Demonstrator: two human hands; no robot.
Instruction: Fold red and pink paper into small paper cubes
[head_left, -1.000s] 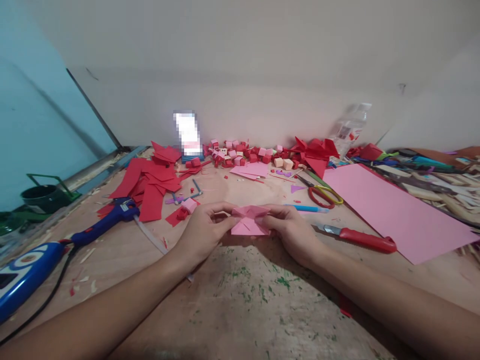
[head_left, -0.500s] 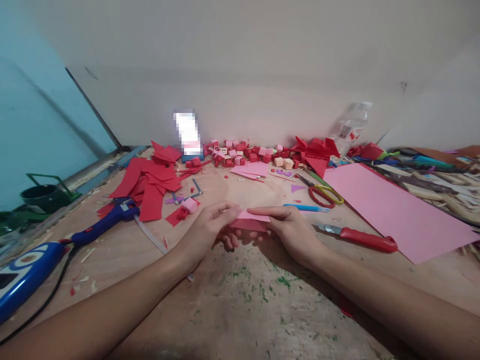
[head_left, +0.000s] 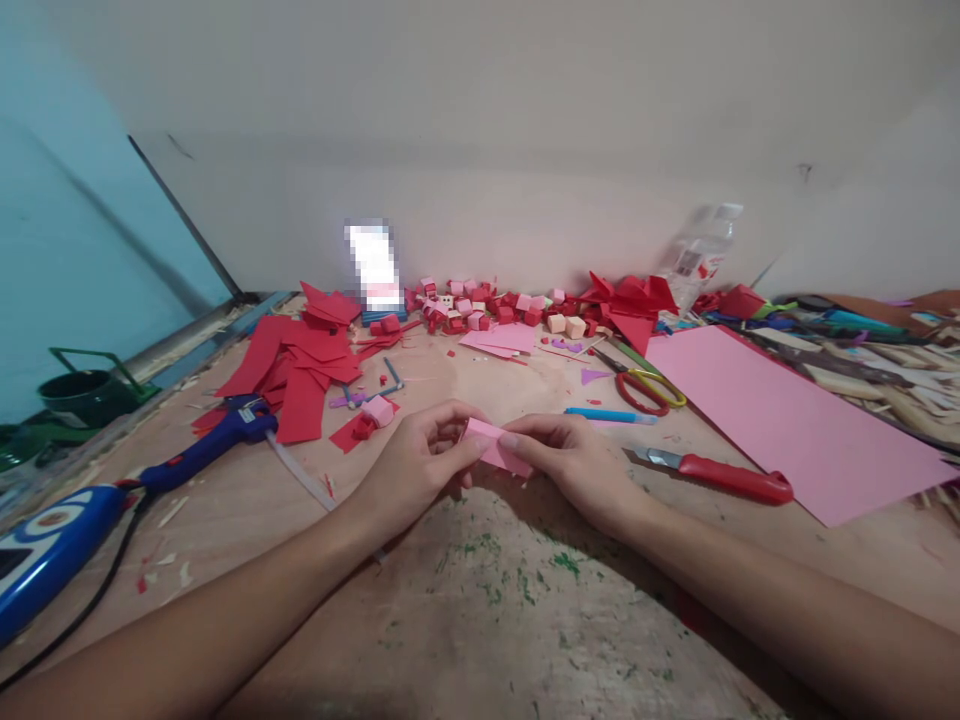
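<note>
The left hand [head_left: 420, 455] and the right hand [head_left: 581, 460] both pinch one small folded pink paper [head_left: 493, 445], thumbs and fingers closed upon it. The paper is above the worktop [head_left: 450, 620], well apart from its back edge, where many small cubes [head_left: 525, 303] lie.

Pink paper [head_left: 496, 455] partly covered by the left hand [head_left: 420, 450] and right hand [head_left: 576, 455]; its underside is hidden.
Along the table's [head_left: 495, 620] far edge, the phone [head_left: 376, 268] shows a pixelated screen, print on the bottle [head_left: 699, 264] is too blurred to read, and the cubes [head_left: 474, 321] bear marks too small to tell; the picture's left edge cuts off the blue tool [head_left: 67, 533].
</note>
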